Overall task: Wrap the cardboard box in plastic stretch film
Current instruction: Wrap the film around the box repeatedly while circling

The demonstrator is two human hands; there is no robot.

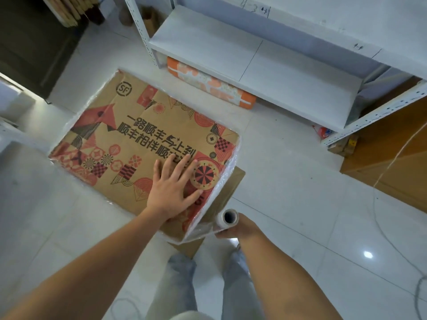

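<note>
Already some of the wrapping seemed to be done. The large flat brown cardboard box with red and black printed patterns [138,144] lay on the white tiled floor [288,204], in front of a white metal shelf rack [242,63]. Along its left, far and right edges a thin white crinkled layer of film was visible, so I judged that at least one turn had gone around the sides. The printed top face looked mostly bare; I could not tell whether any film covered it.

The left hand [173,188] rested flat on the near right part of the top, fingers straight and spread, pressing the box down and gripping nothing. The right hand [240,227] was curled around the small roll of clear plastic stretch film [228,218], held upright just beside the near right corner of the box. A sheet of film ran tight from the roll to the right side of the box.

What remained, in my judgement, was to carry the roll further around the box, to cover the top and bottom faces, and then to tear the film and press its end down.
</note>
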